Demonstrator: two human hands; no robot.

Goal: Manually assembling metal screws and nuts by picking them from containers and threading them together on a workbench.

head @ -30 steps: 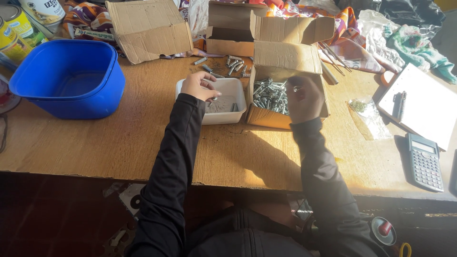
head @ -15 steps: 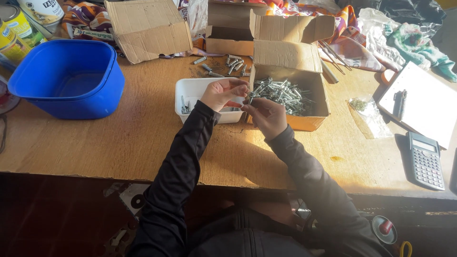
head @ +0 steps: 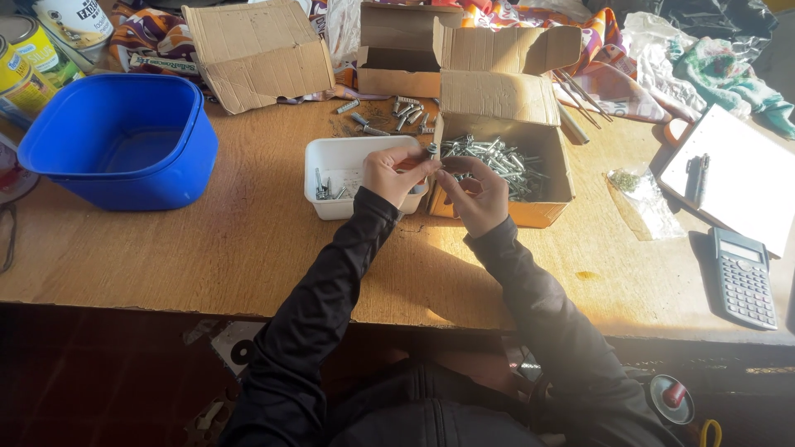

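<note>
My left hand point(head: 391, 175) and my right hand point(head: 478, 195) meet over the gap between a white plastic tray point(head: 341, 156) and an open cardboard box point(head: 542, 213). Their fingertips pinch one small metal fastener point(head: 431, 152) between them. The tray holds a few fasteners point(head: 321, 189) in its left corner. The cardboard box is heaped with several shiny fasteners point(head: 501, 159), and its flap stands up behind them. Both arms wear black sleeves.
A blue plastic tub point(head: 124, 142) sits at the left, with paint cans point(head: 25, 74) behind it. Torn cardboard point(head: 257, 51), another open box point(head: 406, 51) and loose fasteners point(head: 399, 111) lie at the back. At the right are a plastic bag point(head: 642, 195), a clipboard with a pen point(head: 737, 178) and a calculator point(head: 744, 278).
My right hand left the cardboard box and came toward me. My left hand moved off the tray's far rim. The two hands now meet on a fastener.
</note>
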